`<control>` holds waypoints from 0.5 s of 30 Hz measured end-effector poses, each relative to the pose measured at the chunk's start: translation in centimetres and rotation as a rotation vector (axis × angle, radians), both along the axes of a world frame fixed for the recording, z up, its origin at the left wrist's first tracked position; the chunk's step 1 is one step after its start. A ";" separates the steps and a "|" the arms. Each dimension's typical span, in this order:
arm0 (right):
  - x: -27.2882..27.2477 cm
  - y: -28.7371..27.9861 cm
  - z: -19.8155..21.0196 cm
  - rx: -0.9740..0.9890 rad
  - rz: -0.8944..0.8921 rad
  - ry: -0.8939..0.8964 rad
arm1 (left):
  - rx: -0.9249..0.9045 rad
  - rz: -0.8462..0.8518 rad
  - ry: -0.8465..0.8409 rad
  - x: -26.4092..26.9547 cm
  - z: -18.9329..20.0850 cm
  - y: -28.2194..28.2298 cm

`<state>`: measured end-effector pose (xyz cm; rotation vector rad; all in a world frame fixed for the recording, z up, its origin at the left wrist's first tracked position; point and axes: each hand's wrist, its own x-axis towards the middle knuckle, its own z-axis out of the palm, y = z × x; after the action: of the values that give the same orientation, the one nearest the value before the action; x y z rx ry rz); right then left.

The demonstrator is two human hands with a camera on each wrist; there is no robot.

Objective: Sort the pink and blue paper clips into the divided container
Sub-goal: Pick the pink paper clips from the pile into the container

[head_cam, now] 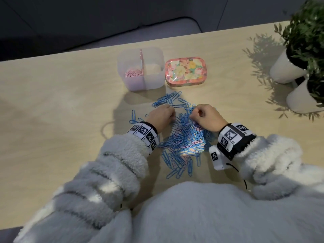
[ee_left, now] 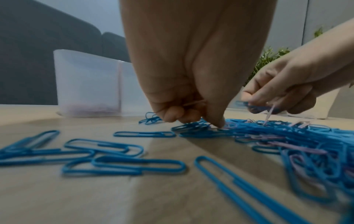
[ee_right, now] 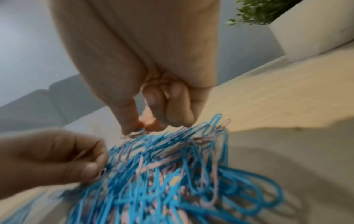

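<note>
Both my left hand [head_cam: 162,116] and right hand [head_cam: 205,118] pinch pink clips out of the mostly blue pile [head_cam: 184,137] beneath them, and the divided container [head_cam: 140,67] sits at eleven o'clock, nearer my left, pink clips already filling its left compartment.

The head view looks steeply down on the surface [head_cam: 52,106] from above. Both wrist views sit low, close behind their fingers, sharing the clip pile [ee_left: 277,136] at mid-frame.
</note>
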<state>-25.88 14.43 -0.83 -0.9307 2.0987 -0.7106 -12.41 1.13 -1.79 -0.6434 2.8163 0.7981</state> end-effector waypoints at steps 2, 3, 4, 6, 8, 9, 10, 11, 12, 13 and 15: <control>-0.6 0.2 0.4 -0.102 -0.173 -0.202 | 0.063 0.065 0.036 0.7 -0.1 -0.3; -1.2 0.3 0.4 -0.137 -0.244 -0.225 | 0.109 0.114 0.064 1.0 0.0 -0.5; -1.9 0.5 0.0 -0.154 -0.278 -0.194 | 0.165 0.170 0.097 1.2 0.2 -0.6; -3.0 0.8 -0.3 -0.137 -0.271 -0.132 | 0.281 0.257 0.141 1.6 0.6 -0.9; -3.0 1.0 0.0 -0.097 -0.236 -0.134 | 0.406 0.295 0.147 1.8 0.7 -0.9; -2.7 1.0 0.2 -0.105 -0.235 -0.177 | 0.504 0.317 0.164 1.8 0.7 -0.9; -2.4 1.0 0.5 -0.126 -0.248 -0.241 | 0.619 0.345 0.187 1.8 0.8 -0.7; -2.0 0.9 0.8 -0.148 -0.273 -0.309 | 0.732 0.378 0.210 1.6 0.8 -0.4; -1.5 0.8 1.1 -0.168 -0.296 -0.366 | 0.824 0.414 0.220 1.3 0.9 -0.2; -1.2 0.6 1.3 -0.182 -0.303 -0.400 | 0.903 0.454 0.221 1.0 1.0 0.1; -0.6 0.2 1.7 -0.197 -0.282 -0.425 | 1.038 0.528 0.200 0.1 1.5 0.5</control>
<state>-26.45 14.63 0.83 -0.5246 1.8142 -1.1662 -12.29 1.67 -0.25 -1.0948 1.8781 2.2396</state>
